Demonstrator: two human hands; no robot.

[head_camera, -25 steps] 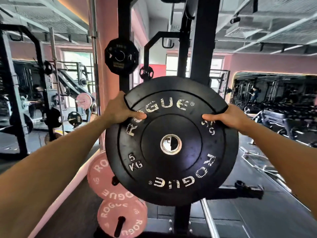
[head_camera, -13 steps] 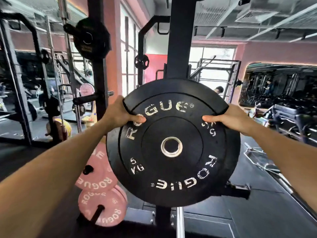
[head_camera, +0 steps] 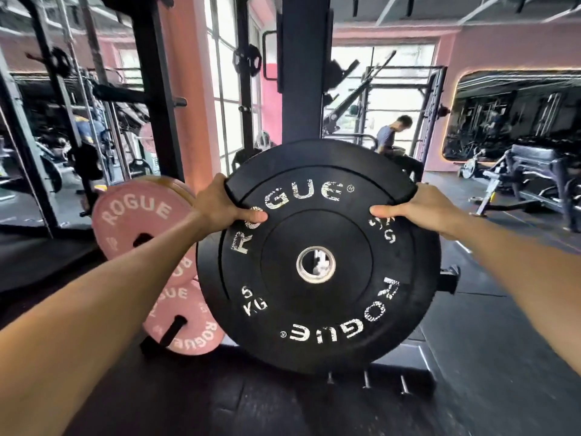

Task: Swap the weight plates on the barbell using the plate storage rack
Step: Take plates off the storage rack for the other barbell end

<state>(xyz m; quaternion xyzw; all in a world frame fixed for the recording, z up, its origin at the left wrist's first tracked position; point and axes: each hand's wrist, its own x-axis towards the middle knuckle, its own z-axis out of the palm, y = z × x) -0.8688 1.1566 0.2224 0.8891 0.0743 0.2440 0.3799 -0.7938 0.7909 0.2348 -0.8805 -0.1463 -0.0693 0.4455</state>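
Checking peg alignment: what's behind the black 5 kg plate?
Behind the black plate: rack upright, a peg end, pink plates. Through its hole, only a blur; peg alignment hidden.

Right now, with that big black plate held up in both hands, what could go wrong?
The left hand and right hand grip only the upper rim of the black 5 kg plate, so it could slip and fall toward the feet. Swinging it left might knock the pink plates stored beside it. The plate also hides the rack post behind, so lining up its hole may be awkward.
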